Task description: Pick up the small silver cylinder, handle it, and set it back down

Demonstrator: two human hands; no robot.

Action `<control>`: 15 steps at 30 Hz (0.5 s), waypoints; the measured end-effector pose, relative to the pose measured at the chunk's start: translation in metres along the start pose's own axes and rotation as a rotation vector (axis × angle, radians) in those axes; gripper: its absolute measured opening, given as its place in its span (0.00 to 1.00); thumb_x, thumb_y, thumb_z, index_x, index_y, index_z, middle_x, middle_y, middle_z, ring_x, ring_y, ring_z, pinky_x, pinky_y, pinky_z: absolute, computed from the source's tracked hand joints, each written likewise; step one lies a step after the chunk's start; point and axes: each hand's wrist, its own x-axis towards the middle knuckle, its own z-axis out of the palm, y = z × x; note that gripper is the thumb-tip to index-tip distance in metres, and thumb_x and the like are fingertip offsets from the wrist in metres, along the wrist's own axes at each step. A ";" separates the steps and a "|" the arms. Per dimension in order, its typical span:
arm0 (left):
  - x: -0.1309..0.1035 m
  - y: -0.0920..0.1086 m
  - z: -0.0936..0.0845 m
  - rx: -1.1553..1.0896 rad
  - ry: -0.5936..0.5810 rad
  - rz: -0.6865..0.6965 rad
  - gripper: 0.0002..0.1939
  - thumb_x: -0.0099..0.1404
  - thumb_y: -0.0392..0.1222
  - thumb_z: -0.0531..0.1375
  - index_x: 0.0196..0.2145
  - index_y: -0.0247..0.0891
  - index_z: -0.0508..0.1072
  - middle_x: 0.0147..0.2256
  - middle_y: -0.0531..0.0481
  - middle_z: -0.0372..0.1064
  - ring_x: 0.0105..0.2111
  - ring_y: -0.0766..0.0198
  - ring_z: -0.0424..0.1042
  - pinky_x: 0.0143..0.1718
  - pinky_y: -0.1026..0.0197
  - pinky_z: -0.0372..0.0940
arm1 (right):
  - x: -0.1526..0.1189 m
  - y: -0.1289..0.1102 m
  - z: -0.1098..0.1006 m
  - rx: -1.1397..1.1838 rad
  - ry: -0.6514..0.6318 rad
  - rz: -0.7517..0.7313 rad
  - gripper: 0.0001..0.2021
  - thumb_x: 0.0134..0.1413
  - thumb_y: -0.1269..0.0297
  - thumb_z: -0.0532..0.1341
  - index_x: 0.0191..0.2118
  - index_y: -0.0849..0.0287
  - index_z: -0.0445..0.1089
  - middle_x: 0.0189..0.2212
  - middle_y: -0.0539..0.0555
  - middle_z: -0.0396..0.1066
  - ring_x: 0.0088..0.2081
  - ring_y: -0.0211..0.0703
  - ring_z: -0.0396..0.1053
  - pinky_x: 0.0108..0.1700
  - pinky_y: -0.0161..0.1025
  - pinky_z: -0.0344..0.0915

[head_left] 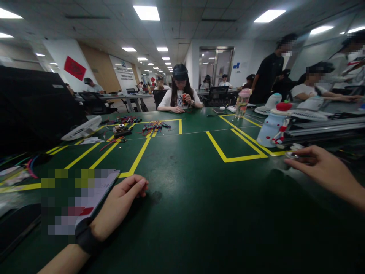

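On the green table [194,198], my left hand [127,194] rests beside a partly blurred phone [98,194]. Its fingers are curled in with the thumb against them, and no object shows in it. A black band [87,236] circles that wrist. Out at the right, my right hand [319,163] pinches a small, round, shiny metal piece [292,155] between thumb and fingertips, just above the tabletop. What kind of part it is cannot be made out. A light blue bottle [268,127] with a red top stands just behind that hand.
Bundles of coloured wires [156,127] and a small device [121,129] lie at the far left. A white fan [82,127] lies nearby. Yellow tape marks the table. Metal rails [322,127] are at the right, a pink-lidded bottle [243,102] behind. A person [179,93] sits opposite.
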 end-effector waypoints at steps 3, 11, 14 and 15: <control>-0.001 0.003 0.001 0.017 0.002 0.006 0.15 0.67 0.53 0.54 0.35 0.40 0.71 0.32 0.52 0.69 0.32 0.60 0.68 0.35 0.59 0.62 | -0.033 -0.053 0.024 0.183 -0.108 -0.206 0.26 0.40 0.48 0.67 0.43 0.59 0.67 0.40 0.57 0.71 0.36 0.44 0.70 0.38 0.42 0.67; -0.004 0.001 -0.002 -0.009 0.016 -0.019 0.14 0.66 0.53 0.55 0.36 0.41 0.72 0.33 0.52 0.70 0.32 0.60 0.69 0.35 0.60 0.63 | -0.117 -0.165 0.092 0.585 -0.668 -0.734 0.13 0.53 0.59 0.62 0.43 0.57 0.65 0.44 0.53 0.67 0.43 0.36 0.67 0.45 0.36 0.68; -0.003 0.000 -0.003 0.003 0.015 -0.014 0.14 0.66 0.53 0.55 0.36 0.41 0.73 0.32 0.52 0.70 0.32 0.60 0.69 0.35 0.60 0.63 | -0.125 -0.167 0.101 0.571 -0.695 -0.739 0.14 0.53 0.60 0.62 0.45 0.56 0.63 0.43 0.52 0.67 0.41 0.34 0.66 0.44 0.36 0.67; -0.003 0.002 -0.003 0.022 0.013 -0.010 0.14 0.66 0.53 0.55 0.36 0.42 0.73 0.32 0.52 0.70 0.32 0.60 0.69 0.35 0.60 0.63 | -0.126 -0.166 0.102 0.557 -0.690 -0.728 0.15 0.52 0.61 0.62 0.46 0.55 0.63 0.43 0.51 0.67 0.41 0.34 0.66 0.44 0.36 0.66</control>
